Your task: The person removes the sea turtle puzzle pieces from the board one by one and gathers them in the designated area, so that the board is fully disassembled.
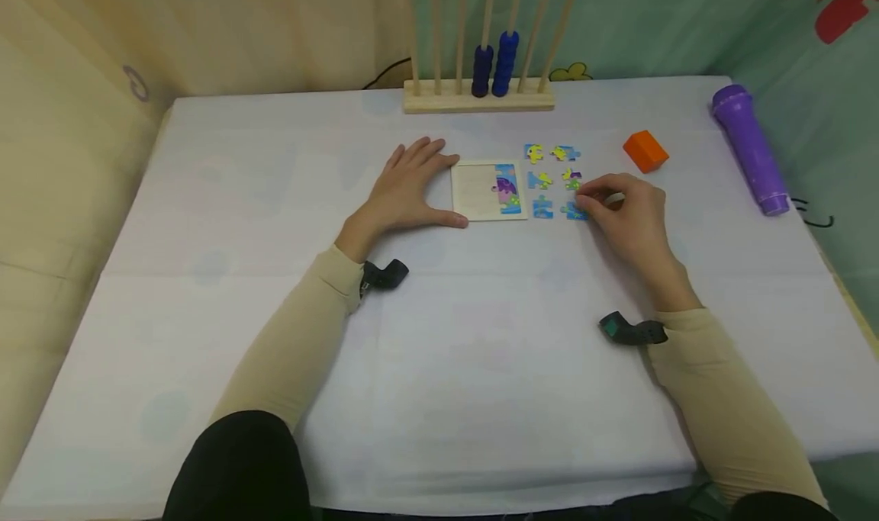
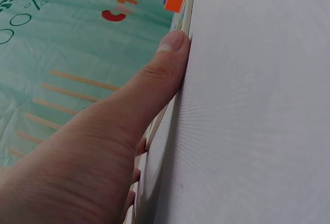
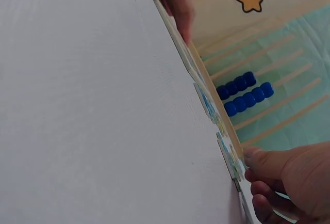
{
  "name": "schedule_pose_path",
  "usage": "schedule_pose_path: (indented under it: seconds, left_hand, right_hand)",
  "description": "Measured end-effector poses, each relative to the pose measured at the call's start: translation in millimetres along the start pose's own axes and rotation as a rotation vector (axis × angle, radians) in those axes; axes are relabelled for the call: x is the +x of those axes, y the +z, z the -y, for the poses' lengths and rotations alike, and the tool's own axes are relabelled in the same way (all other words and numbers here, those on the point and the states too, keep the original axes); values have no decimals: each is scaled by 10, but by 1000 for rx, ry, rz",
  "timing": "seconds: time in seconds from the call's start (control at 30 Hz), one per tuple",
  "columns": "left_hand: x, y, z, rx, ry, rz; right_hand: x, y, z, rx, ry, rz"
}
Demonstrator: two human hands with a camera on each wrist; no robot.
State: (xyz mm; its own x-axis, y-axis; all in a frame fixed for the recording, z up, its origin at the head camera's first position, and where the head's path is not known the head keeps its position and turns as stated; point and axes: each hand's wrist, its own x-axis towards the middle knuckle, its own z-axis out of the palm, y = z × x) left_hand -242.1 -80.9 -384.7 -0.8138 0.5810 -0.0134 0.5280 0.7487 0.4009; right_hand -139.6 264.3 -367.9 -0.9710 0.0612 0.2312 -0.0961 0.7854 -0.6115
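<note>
My left hand point(image 1: 408, 189) rests at the left side of a shallow wooden puzzle tray point(image 1: 474, 219). Its fingers are spread, and the thumb point(image 2: 172, 48) lies along the near edge. Joined picture pieces point(image 1: 507, 189) fill the tray's right side. Right of the tray, several loose jigsaw pieces point(image 1: 542, 207) lie in two columns. My right hand point(image 1: 632, 212) is at the right column, its thumb and fingertips bent close together beside a lower jigsaw piece point(image 1: 574, 211) and a multicoloured one point(image 1: 571, 179). Whether the fingertips pinch a piece is hidden.
Behind the tray stands a wooden rod frame point(image 1: 478, 103) with dark blue beads point(image 1: 505, 63). An orange block point(image 1: 645, 152) sits beyond my right hand. A purple cylinder point(image 1: 750, 151) lies near the right edge of the white-covered table point(image 1: 481, 353).
</note>
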Motion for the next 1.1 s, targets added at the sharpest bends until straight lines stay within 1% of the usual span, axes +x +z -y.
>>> schedule_pose_path:
  seconds: [0.07, 0.1, 0.17, 0.23, 0.33, 0.4, 0.47, 0.6, 0.73, 0.83, 0.9, 1.03, 1.1]
  left_hand:
    - [6, -2, 9, -1, 1, -4]
    - [12, -2, 12, -3, 2, -7]
    - [26, 3, 14, -3, 4, -13]
    - [41, 9, 12, -4, 6, -18]
    - [57, 22, 4, -7, 10, -10]
    - [62, 27, -2, -6, 12, -2]
    - [56, 23, -8, 1, 10, 5]
    - [30, 0, -12, 10, 2, 2]
    - [7, -2, -1, 4, -6, -5]
    - [3, 11, 2, -4, -4, -5]
    - [5, 18, 3, -3, -1, -5]
    - [15, 11, 3, 8, -2, -7]
    - [18, 3, 6, 13, -4, -9]
  right_hand:
    - [8, -8, 2, -2, -15, -15]
    - [11, -20, 5, -3, -16, -8]
    - [17, -59, 4, -11, -5, 41]
    - [17, -105, -10, -29, 10, 109]
    - [9, -161, -50, -37, 28, 199]
    - [4, -179, -76, -27, 21, 225]
    - [10, -178, -92, -8, 5, 234]
    - [28, -167, -69, 7, -35, 215]
    - [68, -97, 77, 19, -55, 165]
    - [127, 54, 240, 25, -72, 120]
    - [185, 189, 349, 26, -103, 91]
    - [350, 460, 558, 39, -173, 17]
    - [443, 583, 640, 41, -177, -6]
